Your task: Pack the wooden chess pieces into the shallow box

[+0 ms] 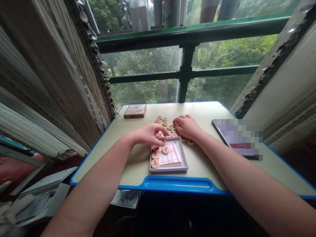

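A shallow white box (pixel 170 170) sits near the table's front edge, with a folded sheet with red lines (pixel 174 157) inside. Round wooden pieces with red characters, one of them at the front left corner (pixel 155 164), line its left side, and another piece (pixel 166 149) lies on the sheet. My left hand (pixel 151 133) is over the box's back left corner, fingers curved around a piece there. Behind the box, my right hand (pixel 186 126) rests with bent fingers on loose pieces; what its fingertips hold is hidden. Several more pieces (pixel 164 123) lie between the hands.
A brown and white lid-like box (pixel 135 111) lies at the table's back left. A dark-edged flat object (pixel 232 140), partly blurred out, lies on the right. The blue table rim (pixel 177 184) has a tray groove in front. Curtains flank the window.
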Demonstrator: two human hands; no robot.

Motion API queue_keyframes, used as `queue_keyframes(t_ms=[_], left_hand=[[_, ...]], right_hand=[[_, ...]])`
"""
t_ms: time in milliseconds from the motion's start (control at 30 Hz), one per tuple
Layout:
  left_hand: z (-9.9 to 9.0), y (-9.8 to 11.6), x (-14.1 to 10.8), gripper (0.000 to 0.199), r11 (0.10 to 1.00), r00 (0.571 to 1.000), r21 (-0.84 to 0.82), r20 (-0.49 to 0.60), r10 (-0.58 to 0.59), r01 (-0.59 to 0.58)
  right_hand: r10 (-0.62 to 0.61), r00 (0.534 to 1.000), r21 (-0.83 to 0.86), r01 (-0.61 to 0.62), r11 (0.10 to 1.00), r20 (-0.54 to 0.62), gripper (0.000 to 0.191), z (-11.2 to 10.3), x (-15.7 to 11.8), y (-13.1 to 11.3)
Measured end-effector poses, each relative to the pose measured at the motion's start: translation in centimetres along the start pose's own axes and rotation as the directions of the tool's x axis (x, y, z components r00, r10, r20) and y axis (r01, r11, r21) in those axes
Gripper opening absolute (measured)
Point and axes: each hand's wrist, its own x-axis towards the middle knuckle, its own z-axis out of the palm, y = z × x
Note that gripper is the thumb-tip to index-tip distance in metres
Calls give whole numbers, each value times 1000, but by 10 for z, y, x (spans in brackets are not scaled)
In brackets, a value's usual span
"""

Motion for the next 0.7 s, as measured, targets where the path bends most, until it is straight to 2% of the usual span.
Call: queue_keyframes(t_ms=[100,233,433,533,700], left_hand=[[1,3,0,32,999,999,42,30,12,-13],[6,9,-1,36,995,998,96,68,-4,-2],[12,14,-1,27,986,992,168,128,-22,1],[11,17,-2,26,981,993,192,117,-17,-6],[7,14,-2,26,981,1000,194,28,1,-6]], right_hand=[[4,1000,-1,-4,1000,-3,29,0,0,0],[27,1000,-3,-27,1000,-12,34,0,0,1],[4,1000,3,-4,1000,-3,32,2,1,3],[1,1000,11,-1,1000,-7,32,3,1,4],[15,1000,21,-15,1000,3,32,2,0,3]])
